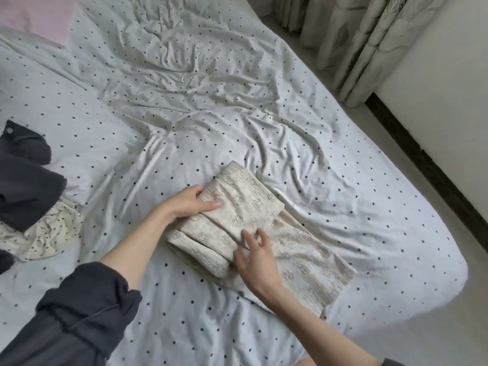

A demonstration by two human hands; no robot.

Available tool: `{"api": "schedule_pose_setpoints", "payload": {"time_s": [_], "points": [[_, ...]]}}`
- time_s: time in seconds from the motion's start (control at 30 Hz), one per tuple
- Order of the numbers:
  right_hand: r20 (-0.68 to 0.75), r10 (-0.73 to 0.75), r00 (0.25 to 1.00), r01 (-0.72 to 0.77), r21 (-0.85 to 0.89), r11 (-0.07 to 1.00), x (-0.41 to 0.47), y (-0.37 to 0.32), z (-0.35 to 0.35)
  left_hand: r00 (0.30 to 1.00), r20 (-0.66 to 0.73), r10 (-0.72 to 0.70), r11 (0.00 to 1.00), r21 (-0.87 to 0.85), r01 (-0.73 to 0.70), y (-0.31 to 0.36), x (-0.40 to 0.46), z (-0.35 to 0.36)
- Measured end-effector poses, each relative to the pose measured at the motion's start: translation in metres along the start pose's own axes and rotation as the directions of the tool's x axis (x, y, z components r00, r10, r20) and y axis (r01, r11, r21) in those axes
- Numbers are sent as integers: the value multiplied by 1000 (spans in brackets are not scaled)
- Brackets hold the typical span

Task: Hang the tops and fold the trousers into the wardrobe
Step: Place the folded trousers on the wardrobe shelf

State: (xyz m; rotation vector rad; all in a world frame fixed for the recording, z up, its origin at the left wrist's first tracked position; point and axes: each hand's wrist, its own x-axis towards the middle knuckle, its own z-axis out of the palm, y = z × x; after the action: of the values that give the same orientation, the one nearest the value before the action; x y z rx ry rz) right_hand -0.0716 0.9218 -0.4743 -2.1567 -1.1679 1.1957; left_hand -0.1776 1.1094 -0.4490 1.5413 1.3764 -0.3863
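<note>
Two hands: both yours, both on the cream printed trousers (pixel 245 207), mid-bed.
Trousers: partly folded into a thick bundle, lying on the polka-dot sheet (pixel 184 101) near the bed's front-right corner. One flat layer sticks out from under the bundle twd the lower right, unfolded.
L hand (pixel 191 203): your fingers curl round the bundle's left end, thumb lying on top of the fabric. It's gripping the trousers. Dark sleeve (pixel 87 307) pushed up to abt the elbow, forearm bare.
R hand (pixel 254 256): your fingers are spread & loosely bent, tips touching the near edge of the bundle where the folds stack. Not clenched, no fabric pinched as far as you can see; it just rests/presses there.
Bed: sheet is heavily creased across the middle & upper part.
Dark grey garment (pixel 23 178): crumpled heap at the left edge of the bed, well apart from the trousers.
Dotted cream garment (pixel 50 236): bunched just beside & partly under the dark one, lower left.
Pink cloth (pixel 39 17): top-left corner, only part in view.
Curtain (pixel 364 40): pale, leaf print, hanging at top right, beyond the bed.
Wall (pixel 435 88): white w/ dark skirting (pixel 422 154), right side; pale floor (pixel 396 313) btwn it & the bed.
</note>
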Motion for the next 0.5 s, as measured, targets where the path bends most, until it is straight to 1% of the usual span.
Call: {"api": "schedule_pose_setpoints", "payload": {"time_s": [0.07,0.17,0.23,0.3,0.33,0.37,0.43,0.5], "points": [[48,5,999,-9,70,998,-4,-2,7,1000,3,24,1000,-19,-24,-2,-4,3],[123,-2,992,-11,104,995,-6,-5,6,996,-59,74,997,-29,-75,-2,-12,2],[177,-11,984,-13,132,991,-6,-4,0,991,-87,106,994,15,-105,0,-21,0],[235,-11,972,-48,244,969,-5,0,-12,988,-87,128,991,60,-123,6,-31,0],[267,-2,964,-93,344,934,-4,5,-20,985,-79,151,986,81,-144,11,-38,1],[297,15,955,-158,462,873,-5,11,-29,981,-68,182,979,100,-175,19,-45,5],[329,86,940,-296,667,684,-8,28,-47,967,-33,251,959,146,-244,37,-62,17],[325,195,926,-378,780,499,-14,47,-64,952,25,305,930,205,-304,55,-78,35]]}}
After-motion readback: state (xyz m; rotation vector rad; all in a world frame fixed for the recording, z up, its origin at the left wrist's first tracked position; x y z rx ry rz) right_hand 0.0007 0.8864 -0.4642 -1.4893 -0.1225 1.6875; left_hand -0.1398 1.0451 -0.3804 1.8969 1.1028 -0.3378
